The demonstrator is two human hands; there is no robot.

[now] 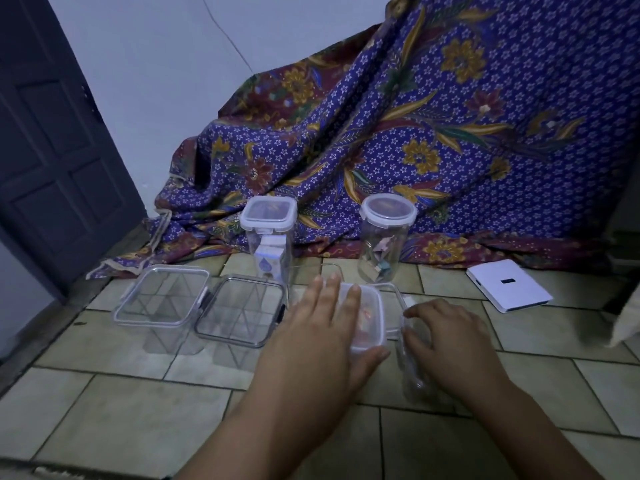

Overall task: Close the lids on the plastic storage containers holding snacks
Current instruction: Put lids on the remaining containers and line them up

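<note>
Centre: small clear rectangular plastic snack container with white lid (370,317) on the floor. Left hand (322,327) lies spread flat on the lid, probably to seat it. Right hand (446,337) curls at its 3 o'clock edge; the grip is too blurred to tell. 12 o'clock, farther: tall clear square container (268,237), lid on.

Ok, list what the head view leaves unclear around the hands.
Contents of the small container: head view, left hand and blur cover them.
The clear plastic under the right hand: head view, blurred, fingers hide it.
The pale object: head view, cut by right edge.
</note>
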